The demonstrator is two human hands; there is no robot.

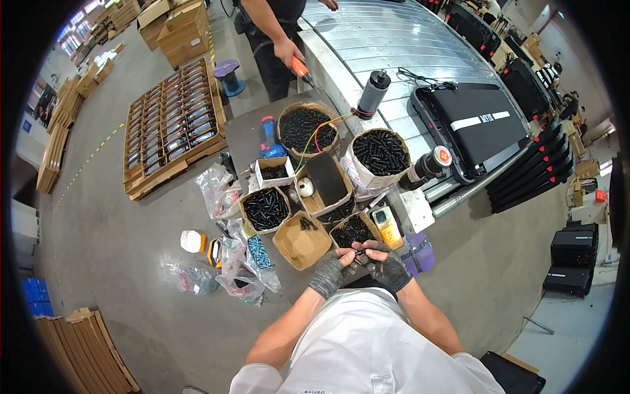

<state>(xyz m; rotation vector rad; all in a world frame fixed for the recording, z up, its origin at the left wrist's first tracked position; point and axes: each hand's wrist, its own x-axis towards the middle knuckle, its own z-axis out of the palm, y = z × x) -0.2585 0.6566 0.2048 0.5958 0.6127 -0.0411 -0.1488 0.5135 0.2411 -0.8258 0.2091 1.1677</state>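
My left hand [331, 270] and my right hand [388, 268], both in dark fingerless gloves, meet close to my body. Their fingertips pinch a small black part [358, 253], too small to make out fully. Just beyond them sits an open box of small black rings or washers [353, 231]. To its left is a cardboard box [303, 253] with a few black pieces at the bottom. Farther left, another box holds black bolts [266, 209]. A phone in a yellow case [386, 226] lies beyond my right hand.
A co-worker's hand [287, 51] holds an orange-handled screwdriver [300, 67] at the far side. Tubs of black bolts [380, 152], a blue-red power tool [269, 138] and a grey motor cylinder [373, 94] stand near the roller conveyor [367, 36]. Plastic bags [239, 262] hang at the left edge.
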